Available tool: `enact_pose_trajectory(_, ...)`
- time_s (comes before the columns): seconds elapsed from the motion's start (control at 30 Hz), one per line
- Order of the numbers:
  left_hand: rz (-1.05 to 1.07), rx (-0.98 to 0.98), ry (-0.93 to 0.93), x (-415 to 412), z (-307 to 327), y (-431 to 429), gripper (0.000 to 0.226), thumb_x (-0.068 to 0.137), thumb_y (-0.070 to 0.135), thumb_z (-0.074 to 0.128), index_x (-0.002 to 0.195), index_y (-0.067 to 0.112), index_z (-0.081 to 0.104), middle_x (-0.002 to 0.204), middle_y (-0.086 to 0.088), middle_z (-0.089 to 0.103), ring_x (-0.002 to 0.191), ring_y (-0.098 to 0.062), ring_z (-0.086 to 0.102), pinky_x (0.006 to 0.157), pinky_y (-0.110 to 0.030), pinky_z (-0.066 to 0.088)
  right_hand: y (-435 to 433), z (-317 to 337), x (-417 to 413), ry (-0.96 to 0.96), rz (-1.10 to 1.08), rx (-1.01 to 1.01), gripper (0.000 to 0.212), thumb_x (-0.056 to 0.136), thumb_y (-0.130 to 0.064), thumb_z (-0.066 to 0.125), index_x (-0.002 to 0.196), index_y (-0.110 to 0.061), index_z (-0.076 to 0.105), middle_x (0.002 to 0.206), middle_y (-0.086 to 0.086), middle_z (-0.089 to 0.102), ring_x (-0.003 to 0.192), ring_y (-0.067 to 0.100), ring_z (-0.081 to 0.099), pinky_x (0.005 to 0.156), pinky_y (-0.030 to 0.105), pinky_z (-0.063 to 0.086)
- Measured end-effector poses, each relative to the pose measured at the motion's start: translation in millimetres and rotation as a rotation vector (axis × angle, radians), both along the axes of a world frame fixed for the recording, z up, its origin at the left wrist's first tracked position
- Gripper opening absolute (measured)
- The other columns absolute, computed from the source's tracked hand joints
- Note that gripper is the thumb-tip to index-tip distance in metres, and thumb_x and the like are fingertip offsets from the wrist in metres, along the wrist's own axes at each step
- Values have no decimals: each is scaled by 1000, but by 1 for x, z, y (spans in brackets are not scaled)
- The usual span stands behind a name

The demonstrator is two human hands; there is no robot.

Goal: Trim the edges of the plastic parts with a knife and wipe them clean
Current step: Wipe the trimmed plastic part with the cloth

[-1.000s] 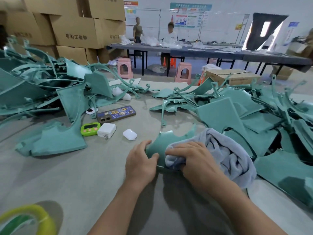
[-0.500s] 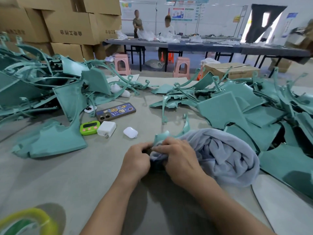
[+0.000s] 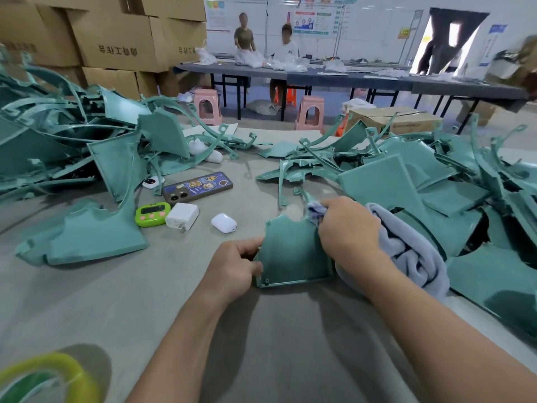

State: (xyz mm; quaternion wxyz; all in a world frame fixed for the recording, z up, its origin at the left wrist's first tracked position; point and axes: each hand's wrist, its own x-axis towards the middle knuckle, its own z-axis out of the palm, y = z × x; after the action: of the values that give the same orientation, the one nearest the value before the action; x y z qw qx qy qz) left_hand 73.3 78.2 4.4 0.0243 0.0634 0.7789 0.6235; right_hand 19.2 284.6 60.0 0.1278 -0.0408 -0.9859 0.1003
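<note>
Teal moulded plastic panel (image 3: 290, 251), middle of the grey felt-topped bench (image 3: 174, 309), and we have it between both hands. Our left hand (image 3: 232, 266) pinches the panel's left edge, thumb on top and fingers curled beneath. Our right hand (image 3: 348, 228) is bunched round a pale lilac-grey terry cloth (image 3: 412, 257) and presses a fold of it onto the panel's far right corner, just beside the ragged notch in the far edge.

The panel's long axis runs from us toward the far edge of the bench. Its rimmed near edge, dotted with small screw holes, sits low by the left wrist. So the unwiped face lies to the left of the cloth hand and toward us, and we judge the next stroke wants to sweep that way while the left hand steadies the panel.

The plastic looks smooth, thin and slightly glossy with a raised lip, and the cloth is soft, thick and loosely heaped toward the right edge. Heaps of matching teal plastic parts crowd the left side (image 3: 58, 146) and the right side (image 3: 436, 175). We see no knife anywhere on the bench.
</note>
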Motion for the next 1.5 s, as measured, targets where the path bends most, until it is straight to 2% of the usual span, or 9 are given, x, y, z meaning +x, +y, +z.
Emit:
enact_pose_trajectory(0.17,-45,43,-11,-6,-4,-1,87,77,-25,47,94,56,76,106,12,77,95,-1,70,80,-19,54,-4,21,-37,13,-1,155,25,86,-14,62,66,-18,48,64,1,51,51,18,40,49,26,24)
enact_pose_trajectory(0.47,-60,12,4,-9,-2,-2,89,76,-25,47,95,57,75,108,14,76,100,3,69,81,-14,52,4,17,-85,-130,9,54,25,84,-12,62,72,-16,41,70,5,45,72,30,50,69,36,39)
enact_pose_trajectory(0.6,-53,49,-20,-10,-2,-3,87,74,-26,45,98,51,78,111,10,76,105,-4,70,85,-20,54,9,6,-96,-99,6,81,18,87,-10,58,74,-14,48,70,5,50,62,25,49,67,36,42)
enact_pose_trajectory(0.73,-20,35,-48,-8,-1,0,73,65,-14,47,101,41,80,104,9,78,102,-7,72,85,-27,56,16,11,-107,11,-127,-378,8,85,-20,64,88,-12,65,89,14,62,82,33,57,73,35,45)
enact_pose_trajectory(0.83,202,-203,-22,-6,-1,5,34,62,16,47,77,28,75,67,8,66,70,-13,61,68,-30,49,24,16,-108,36,-64,-647,7,81,-16,66,76,-10,66,80,14,68,75,28,61,62,29,44)
enact_pose_trajectory(0.87,289,-314,8,-6,-2,7,18,69,25,49,70,19,66,59,3,54,63,-17,50,61,-34,43,25,17,-103,4,42,-624,13,80,-13,66,67,-12,66,69,8,68,67,23,60,54,24,44)
enact_pose_trajectory(1.0,386,-429,114,-8,-7,13,45,96,43,58,66,10,50,52,4,44,58,-21,44,57,-38,37,27,18,-77,-165,353,-243,37,82,-17,69,51,-36,63,45,-14,55,48,8,50,44,18,37)
enact_pose_trajectory(1.23,386,-471,136,-12,-13,11,44,101,42,51,67,15,45,57,4,48,65,-27,50,58,-38,35,33,30,-54,-382,601,-195,24,73,-11,78,59,-13,59,56,-1,44,59,14,32,56,30,31)
enact_pose_trajectory(1.5,348,-439,135,-12,-12,9,45,101,42,54,69,11,46,56,5,44,60,-22,43,58,-39,36,14,4,-105,-144,182,-211,30,71,-22,77,58,-10,52,54,6,44,56,21,38,49,28,33)
